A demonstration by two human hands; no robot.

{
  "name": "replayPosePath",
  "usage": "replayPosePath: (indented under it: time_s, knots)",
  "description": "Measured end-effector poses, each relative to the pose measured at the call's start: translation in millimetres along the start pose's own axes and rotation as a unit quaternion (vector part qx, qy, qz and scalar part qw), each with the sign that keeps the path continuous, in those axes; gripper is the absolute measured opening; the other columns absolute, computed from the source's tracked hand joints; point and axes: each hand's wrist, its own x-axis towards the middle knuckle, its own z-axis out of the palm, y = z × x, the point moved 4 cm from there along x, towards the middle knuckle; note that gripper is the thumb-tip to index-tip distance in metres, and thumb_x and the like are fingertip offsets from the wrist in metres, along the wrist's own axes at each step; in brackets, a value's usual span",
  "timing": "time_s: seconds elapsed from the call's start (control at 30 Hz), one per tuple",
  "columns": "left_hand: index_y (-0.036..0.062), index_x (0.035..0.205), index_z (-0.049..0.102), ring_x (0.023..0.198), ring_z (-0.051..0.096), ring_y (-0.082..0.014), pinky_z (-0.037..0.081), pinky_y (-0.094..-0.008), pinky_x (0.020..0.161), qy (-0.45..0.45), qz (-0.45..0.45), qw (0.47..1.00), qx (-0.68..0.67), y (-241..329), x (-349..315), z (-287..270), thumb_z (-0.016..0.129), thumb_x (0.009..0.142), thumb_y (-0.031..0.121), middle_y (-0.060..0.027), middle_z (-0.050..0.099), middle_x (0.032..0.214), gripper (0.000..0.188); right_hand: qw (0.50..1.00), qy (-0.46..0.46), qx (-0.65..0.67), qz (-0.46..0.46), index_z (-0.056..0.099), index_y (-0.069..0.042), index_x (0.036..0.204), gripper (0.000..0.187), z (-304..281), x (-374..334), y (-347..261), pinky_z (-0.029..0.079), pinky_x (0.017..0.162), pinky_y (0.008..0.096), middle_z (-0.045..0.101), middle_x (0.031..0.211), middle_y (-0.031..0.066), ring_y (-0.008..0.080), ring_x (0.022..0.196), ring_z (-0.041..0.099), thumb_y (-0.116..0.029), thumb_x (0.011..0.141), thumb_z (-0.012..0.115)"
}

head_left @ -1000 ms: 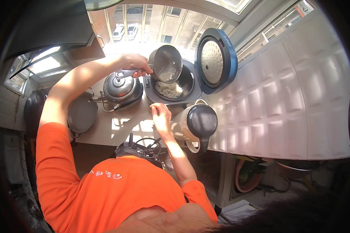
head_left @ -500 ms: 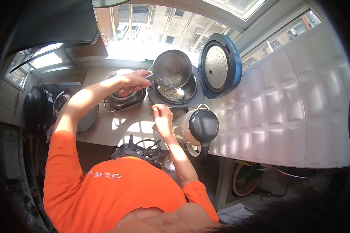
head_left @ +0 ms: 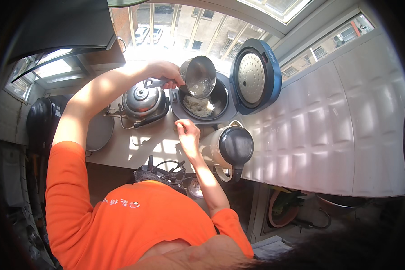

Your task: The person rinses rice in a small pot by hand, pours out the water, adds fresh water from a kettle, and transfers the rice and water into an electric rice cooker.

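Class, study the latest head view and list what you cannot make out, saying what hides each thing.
All in the head view:
Upper left part of the cooker's inner pot: behind the tilted saucepan in the left hand.
Left part of the grey pan: behind the left arm.
Whether the right hand pinches anything: too small to tell.
Details of the parked cars: too small, near glare.

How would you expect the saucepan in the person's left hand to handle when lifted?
The saucepan is probably stiff, as it looks metal. It may twist in the left hand, being held by its handle at one side. It glistens inside, so might be slippery there.
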Motion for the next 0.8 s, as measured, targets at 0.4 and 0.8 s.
replayPosePath:
  time_s: [0.4,0.8]
  knots:
    - [-0.0013,0.072,0.048,0.041,0.042,-0.0097,0.036,-0.0240,0.038,0.090,0.050,0.958,0.266,13,-21,-1,0.051,0.079,0.020,-0.0018,0.044,0.054,0.023,1.000,0.015,0.005,-0.003,0.058,-0.001,0.079,0.007,-10,-4,-2,0.044,0.057,0.0282,0.057,0.074,0.0129,0.0220,0.062,0.055,-0.002,0.074,0.053]
    - [0.0004,0.096,0.038,0.057,0.052,-0.0352,0.042,-0.0442,0.048,0.370,0.347,0.719,0.476,-36,-12,42,0.045,0.077,0.007,-0.0144,0.051,0.069,0.021,1.000,-0.007,-0.020,-0.021,0.059,-0.002,0.082,0.009,-5,-10,2,0.042,0.060,0.0243,0.058,0.074,0.0083,0.0145,0.063,0.054,-0.002,0.075,0.054]
